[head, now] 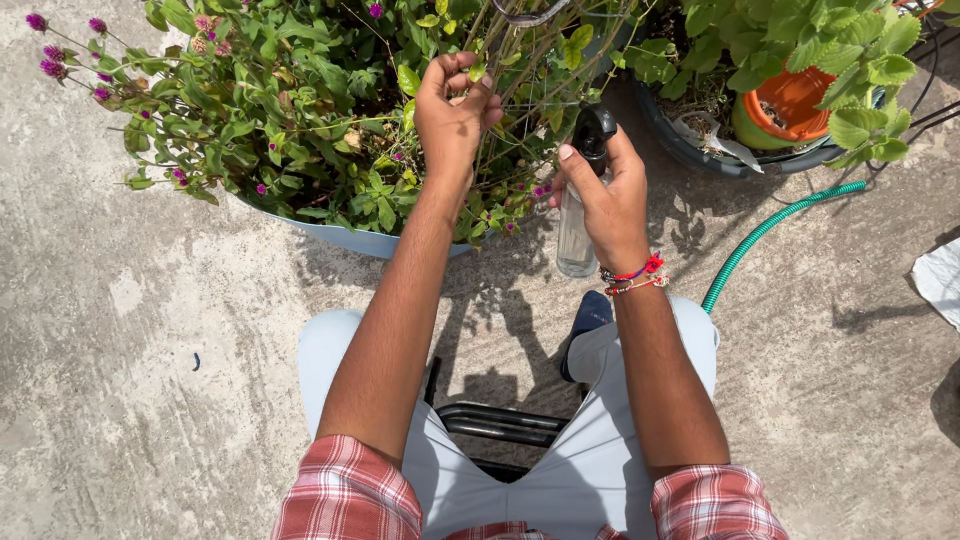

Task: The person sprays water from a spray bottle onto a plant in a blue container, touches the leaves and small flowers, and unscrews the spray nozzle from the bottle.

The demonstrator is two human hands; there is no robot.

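1. Left hand (452,110): raised into the foliage, fingers curled shut around thin stems (500,80) of the flowering plant, back of the hand toward the camera.
2. Right hand (605,195): clenched around the neck of a clear spray bottle (577,225), index finger up beside the black trigger head (593,130); nozzle aimed toward the gripped stems, bottle body hanging upright below the fist.
3. Bracelets (635,277): red and multicoloured threads on the right wrist.
4. Flowering plant (290,110): dense green leaves with small magenta globe blooms, spreading left and over the rim of a pale blue planter (350,238), directly ahead of both hands.
5. Dark round pot (690,150): just right of the planter, holding broad toothed leaves.
6. Orange pot (790,100): inside the dark pot, partly under the leaves.
7. Green hose (765,232): curving across the concrete floor (120,330) right of the right forearm.
8. Pale grey trousers (600,440), plaid sleeves, dark shoe (587,315) and black metal seat frame (500,422): below the hands, near the bottom edge.
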